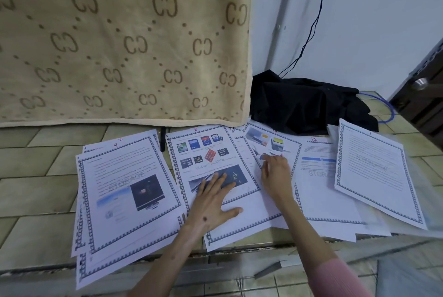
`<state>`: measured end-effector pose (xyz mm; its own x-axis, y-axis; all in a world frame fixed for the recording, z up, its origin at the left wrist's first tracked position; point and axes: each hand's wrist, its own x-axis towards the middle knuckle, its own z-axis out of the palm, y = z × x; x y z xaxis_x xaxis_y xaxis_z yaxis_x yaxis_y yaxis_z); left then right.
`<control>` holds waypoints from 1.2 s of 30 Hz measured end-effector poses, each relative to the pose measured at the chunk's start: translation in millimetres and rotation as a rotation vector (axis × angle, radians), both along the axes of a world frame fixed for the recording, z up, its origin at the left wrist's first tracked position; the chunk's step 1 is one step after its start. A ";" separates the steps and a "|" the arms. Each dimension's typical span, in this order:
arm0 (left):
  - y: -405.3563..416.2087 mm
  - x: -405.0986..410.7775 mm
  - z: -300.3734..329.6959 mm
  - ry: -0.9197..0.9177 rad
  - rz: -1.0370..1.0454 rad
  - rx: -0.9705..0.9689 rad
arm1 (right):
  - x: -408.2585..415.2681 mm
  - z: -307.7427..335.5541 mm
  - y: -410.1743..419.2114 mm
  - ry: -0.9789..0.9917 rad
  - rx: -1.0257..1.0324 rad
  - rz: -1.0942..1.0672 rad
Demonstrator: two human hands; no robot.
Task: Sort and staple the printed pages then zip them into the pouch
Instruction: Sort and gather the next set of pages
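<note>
Lying fanned across the green tiled tabletop (36, 164), white printed pages (124, 191) with blue borders overlap. The left hand (213, 203) presses flat, fingers spread, on page 8 (208, 152); the right hand (275, 172), fingers loosely curled, touches the neighbouring sheet (275, 145).

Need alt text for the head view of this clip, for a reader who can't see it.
A person's left hand lies flat on a printed page numbered 8, while the right hand touches a neighbouring page among bordered printed sheets spread over a tiled counter. A patterned beige cloth hangs behind, with a black cloth beside it.
</note>
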<state>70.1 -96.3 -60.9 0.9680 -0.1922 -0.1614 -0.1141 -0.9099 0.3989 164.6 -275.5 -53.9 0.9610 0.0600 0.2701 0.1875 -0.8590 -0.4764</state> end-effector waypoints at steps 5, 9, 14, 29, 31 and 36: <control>-2.5 -2.6 -6.6 -0.087 0.003 0.043 | -14.3 15.8 30.1 0.413 0.014 0.001; -3.4 -3.2 -4.0 -0.095 0.030 0.050 | -17.7 25.2 47.3 0.548 0.203 -0.111; -4.1 -5.8 -0.5 -0.104 0.155 -0.167 | -28.4 43.6 69.5 0.567 0.514 0.003; 10.4 -5.2 18.2 -0.528 1.302 -1.370 | -45.9 32.0 42.1 0.503 -0.223 -0.101; 14.2 -3.0 15.7 -0.573 1.352 -1.447 | -42.3 30.8 32.3 0.564 -0.193 -0.178; 13.6 -2.8 14.2 -0.573 1.362 -1.469 | -34.4 32.8 25.5 0.590 -0.201 -0.301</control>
<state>67.3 -82.7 -46.7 0.4461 0.8477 -0.2871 -0.1431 0.3842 0.9121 130.2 -250.0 -21.1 0.9266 -0.2383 -0.2910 -0.3143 -0.9155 -0.2513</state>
